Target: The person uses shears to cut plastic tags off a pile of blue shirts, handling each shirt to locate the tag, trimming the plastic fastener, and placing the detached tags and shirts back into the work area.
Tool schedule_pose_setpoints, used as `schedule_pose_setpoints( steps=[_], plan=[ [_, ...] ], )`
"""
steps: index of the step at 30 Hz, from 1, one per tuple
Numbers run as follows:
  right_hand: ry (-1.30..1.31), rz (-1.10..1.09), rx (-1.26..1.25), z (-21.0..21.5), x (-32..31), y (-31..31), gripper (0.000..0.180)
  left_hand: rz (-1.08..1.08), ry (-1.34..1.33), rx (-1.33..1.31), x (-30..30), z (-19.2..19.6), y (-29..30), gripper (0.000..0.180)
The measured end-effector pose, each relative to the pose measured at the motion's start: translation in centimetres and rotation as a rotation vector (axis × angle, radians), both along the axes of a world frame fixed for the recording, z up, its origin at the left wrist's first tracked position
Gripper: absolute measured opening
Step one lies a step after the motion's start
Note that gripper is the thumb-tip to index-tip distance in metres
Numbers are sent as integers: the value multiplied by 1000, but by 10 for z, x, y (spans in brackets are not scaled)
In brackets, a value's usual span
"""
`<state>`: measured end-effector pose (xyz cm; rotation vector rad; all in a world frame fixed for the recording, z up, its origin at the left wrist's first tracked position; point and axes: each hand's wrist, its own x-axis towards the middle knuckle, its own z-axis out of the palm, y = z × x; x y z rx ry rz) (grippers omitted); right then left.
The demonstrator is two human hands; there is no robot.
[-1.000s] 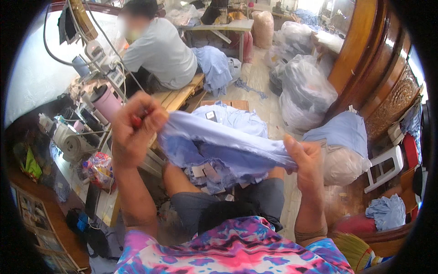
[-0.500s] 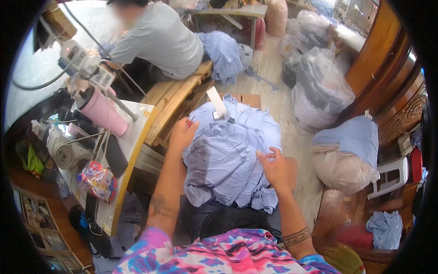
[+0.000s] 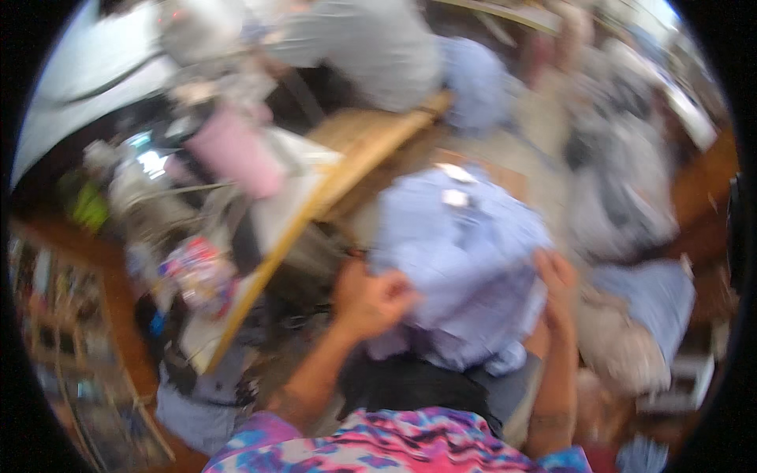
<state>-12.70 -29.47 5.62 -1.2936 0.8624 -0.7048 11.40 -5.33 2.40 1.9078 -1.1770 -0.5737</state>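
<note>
A light-blue collared shirt (image 3: pixel 465 252) lies bunched in front of me on a pile of the same cloth, with white tags near its collar. My left hand (image 3: pixel 371 299) is curled closed against the shirt's left side. A small dark thing shows at its upper edge, too smeared to name; whether cloth is also in the fingers is hidden. On the opposite side, my right hand (image 3: pixel 558 288) is closed on the shirt's right edge, its fingers bent over the cloth.
To the left stands a white worktable (image 3: pixel 296 209) with a yellow edge, holding a pink tumbler (image 3: pixel 236 154) and a colourful packet (image 3: pixel 201 276). A person in a grey shirt (image 3: pixel 371 51) sits beyond a wooden bench (image 3: pixel 378 138). Plastic bags (image 3: pixel 619 189) and a cloth-topped sack (image 3: pixel 631 343) stand right.
My view has swung, shifting the scene rightward and blurring it. My left hand has come down along the shirt's left side. The right hand has gone from spread fingers to closed on its edge.
</note>
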Motion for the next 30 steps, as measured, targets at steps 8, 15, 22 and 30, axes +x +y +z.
schedule_pose_setpoints(
  steps=[8,15,22,30],
  plan=[
    [759,-229,-808,-29,-24,76,44,279,-60,-28,-14,50,56,35],
    [566,-190,-826,-75,20,64,39,567,-793,25,76,98,6,29],
    [351,-254,-684,-86,-8,49,18,524,-1081,318,134,49,4,32],
    [7,-188,-82,-56,-40,61,18,59,-338,-248,-46,59,-36,35]
  ],
)
